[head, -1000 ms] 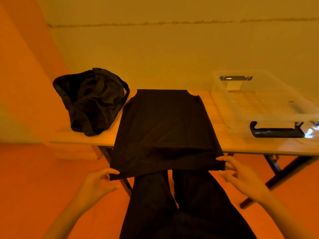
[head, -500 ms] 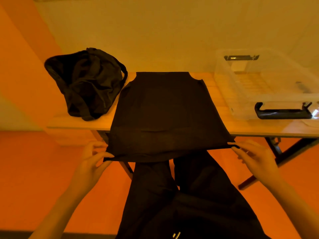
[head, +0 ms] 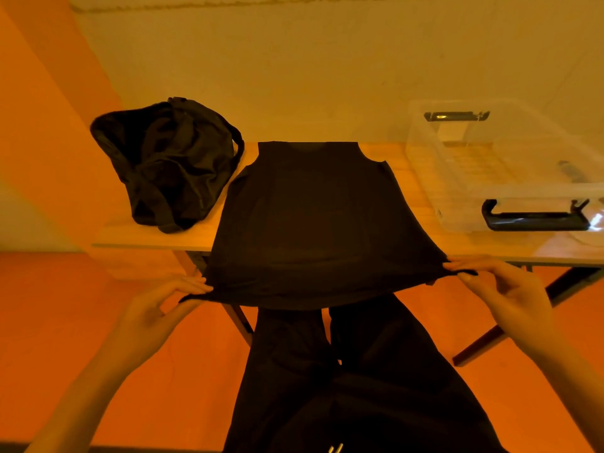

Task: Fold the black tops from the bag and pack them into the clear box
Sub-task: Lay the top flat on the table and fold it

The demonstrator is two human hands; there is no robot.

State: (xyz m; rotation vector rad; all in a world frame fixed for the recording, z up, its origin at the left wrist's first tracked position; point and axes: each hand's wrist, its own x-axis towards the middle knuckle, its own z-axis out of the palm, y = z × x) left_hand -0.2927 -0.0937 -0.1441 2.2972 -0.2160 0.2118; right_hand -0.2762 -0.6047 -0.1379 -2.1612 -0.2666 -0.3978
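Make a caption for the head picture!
Left hand and right hand pinch the black top by its hem; bag and clear box flank it.

You will find nothing legible here. No lettering, brand or number can be made out on the black top, the bag or the clear box. The pale patch at the box's far end is too blurred to read.
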